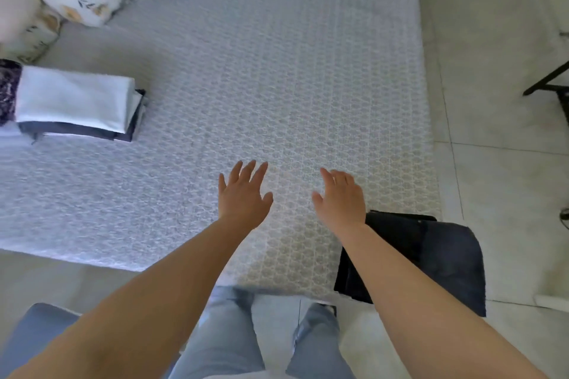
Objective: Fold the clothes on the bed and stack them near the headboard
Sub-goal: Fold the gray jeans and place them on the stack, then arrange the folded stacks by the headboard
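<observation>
From the head view I hold my left hand [244, 194] and right hand [340, 198] spread and empty above the bed [277, 71], between garments I judge, the folded stack [77, 103] lying far left, so next I must reach the dark garment [431, 258] draped at the bed's right corner.

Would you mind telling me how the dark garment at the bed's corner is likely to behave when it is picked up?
The dark garment drapes over the bed corner, so it is probably floppy and will sag. Its overhanging part may drag it floorward if nudged. Likely light enough for one hand.
</observation>
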